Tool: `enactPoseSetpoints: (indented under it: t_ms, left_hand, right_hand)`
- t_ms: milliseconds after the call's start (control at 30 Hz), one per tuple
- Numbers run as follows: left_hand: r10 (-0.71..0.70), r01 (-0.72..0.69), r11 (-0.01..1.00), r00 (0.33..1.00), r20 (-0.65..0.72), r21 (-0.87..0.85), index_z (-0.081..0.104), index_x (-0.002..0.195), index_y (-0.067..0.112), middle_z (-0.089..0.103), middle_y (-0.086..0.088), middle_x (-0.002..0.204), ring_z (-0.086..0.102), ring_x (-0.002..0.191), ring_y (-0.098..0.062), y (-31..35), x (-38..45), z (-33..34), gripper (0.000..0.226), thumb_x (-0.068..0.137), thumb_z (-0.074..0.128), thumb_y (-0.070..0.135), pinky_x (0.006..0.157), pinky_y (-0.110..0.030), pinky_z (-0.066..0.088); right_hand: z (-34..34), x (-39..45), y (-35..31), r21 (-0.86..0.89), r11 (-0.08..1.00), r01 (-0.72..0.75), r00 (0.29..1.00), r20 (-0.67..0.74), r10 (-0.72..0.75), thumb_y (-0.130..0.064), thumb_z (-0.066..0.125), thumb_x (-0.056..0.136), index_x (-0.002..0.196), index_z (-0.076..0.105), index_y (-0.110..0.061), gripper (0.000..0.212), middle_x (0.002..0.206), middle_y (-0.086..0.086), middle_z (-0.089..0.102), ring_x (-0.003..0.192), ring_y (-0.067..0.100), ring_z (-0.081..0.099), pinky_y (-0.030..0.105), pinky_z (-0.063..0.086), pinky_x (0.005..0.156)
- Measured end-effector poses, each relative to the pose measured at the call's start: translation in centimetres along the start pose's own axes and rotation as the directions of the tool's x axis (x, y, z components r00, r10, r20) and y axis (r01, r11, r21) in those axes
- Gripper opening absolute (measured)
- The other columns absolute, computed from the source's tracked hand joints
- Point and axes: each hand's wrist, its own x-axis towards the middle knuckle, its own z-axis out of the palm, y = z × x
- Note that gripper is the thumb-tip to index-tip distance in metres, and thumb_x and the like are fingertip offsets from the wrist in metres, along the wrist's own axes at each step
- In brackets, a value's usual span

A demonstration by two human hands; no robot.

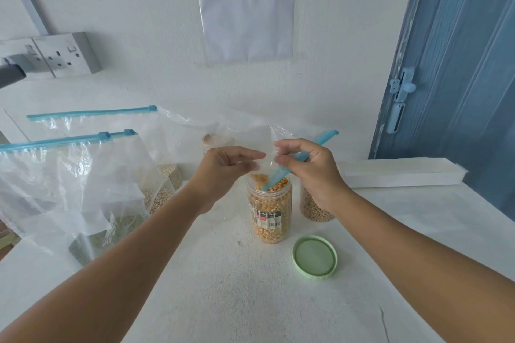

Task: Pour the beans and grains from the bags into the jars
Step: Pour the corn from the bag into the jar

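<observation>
The person holds a clear bag (245,133) upended over an open jar (269,209) in the middle of the surface (223,301). The left hand (223,170) pinches the plastic at the bag's mouth, and the right hand (309,172) grips the bag's blue zip strip (295,164), whose end dips into the jar. The jar is nearly full of yellow grains, heaped up to its neck, and the bag above looks almost empty, though the thin plastic makes it hard to tell whether a few grains cling inside. This pour seems close to done.

The jar's green lid (315,257) lies on the surface to the near right, so the jar is not yet closed. Behind the right hand stands a second jar (313,207) holding pale beans; its top is hidden. Another jar (211,142) shows dimly through the plastic at the far side.

On the left, two more zip bags (83,175) stand with grains and beans in their bottoms, both zipped. Those most likely remain to be poured.
</observation>
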Motion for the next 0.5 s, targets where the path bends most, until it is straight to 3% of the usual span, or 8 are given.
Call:
enactPoseSetpoints:
  t_ms: [167, 333, 500]
  left_hand:
    - [0.007, -0.007, 0.999, 1.000, -0.006, -0.039, 0.079, 0.110, 0.008, 0.080, -0.013, 0.100, 0.075, 0.105, -0.030, -0.14, 0.05, -0.17, 0.023, 0.095, 0.068, -0.005, 0.106, -0.039, 0.055]
    - [0.042, -0.042, 0.999, 0.997, -0.057, -0.004, 0.079, 0.106, 0.006, 0.080, -0.012, 0.100, 0.078, 0.094, -0.023, 0.01, 0.29, 0.28, 0.022, 0.096, 0.066, -0.008, 0.088, -0.023, 0.057]
    - [0.017, -0.017, 1.000, 1.000, -0.015, 0.002, 0.079, 0.109, 0.011, 0.081, -0.004, 0.099, 0.076, 0.101, -0.018, 0.30, 0.12, 0.49, 0.022, 0.092, 0.074, -0.001, 0.090, -0.021, 0.055]
  right_hand:
    - [-0.23, 0.15, 0.22, 0.024, 0.999, -0.021, 0.999, -0.048, 0.022, 0.000, 0.079, 0.087, 0.107, 0.081, -0.024, 0.031, 0.095, -0.001, 0.074, 0.109, 0.025, 0.068, 0.046, 0.056, 0.103]
    - [0.00, -0.28, -0.24, -0.005, 0.999, -0.034, 0.999, 0.002, 0.034, -0.005, 0.083, 0.085, 0.117, 0.077, -0.026, 0.039, 0.110, -0.002, 0.072, 0.106, 0.018, 0.069, 0.029, 0.058, 0.094]
    - [0.15, -0.52, -0.62, -0.069, 0.998, -0.002, 1.000, 0.024, 0.004, -0.004, 0.080, 0.088, 0.121, 0.074, -0.022, 0.038, 0.110, 0.002, 0.073, 0.093, 0.003, 0.068, 0.020, 0.055, 0.083]
